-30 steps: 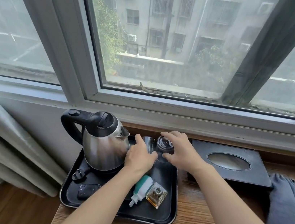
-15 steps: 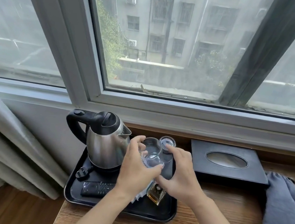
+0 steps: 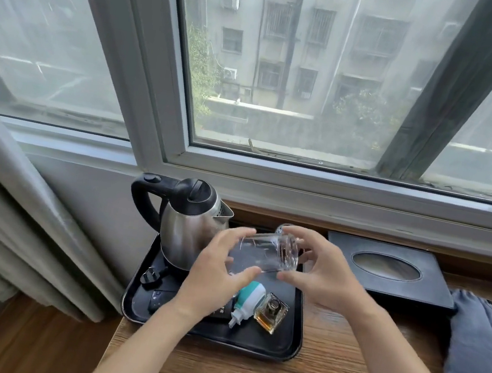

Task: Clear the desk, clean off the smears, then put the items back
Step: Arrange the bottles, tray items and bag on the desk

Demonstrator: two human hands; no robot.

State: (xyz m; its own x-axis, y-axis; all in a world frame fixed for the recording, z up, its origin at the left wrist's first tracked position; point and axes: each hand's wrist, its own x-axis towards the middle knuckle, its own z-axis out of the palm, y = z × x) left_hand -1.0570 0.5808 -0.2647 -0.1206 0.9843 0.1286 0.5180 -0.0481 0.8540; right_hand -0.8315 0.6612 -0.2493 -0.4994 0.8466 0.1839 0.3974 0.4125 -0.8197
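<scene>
Hands (image 3: 213, 273) (image 3: 325, 279) holding glass (image 3: 267, 252) above tray (image 3: 278, 349), kettle (image 3: 191, 229) left, tissue box (image 3: 384, 269) right

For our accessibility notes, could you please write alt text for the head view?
Two hands, left hand and right hand, hold a clear drinking glass sideways above a black rectangular tray carrying a steel electric kettle, by a window.

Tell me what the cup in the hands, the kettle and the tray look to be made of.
Cup: clear glass, apparently; the tray shows through its wall and the thick base glints.
Kettle: brushed metal body, likely stainless steel, with soft reflections; its matte black handle and lid look plastic.
Tray: glossy black, with a highlight along its rounded rim; plastic or coated metal, cannot tell which.
</scene>
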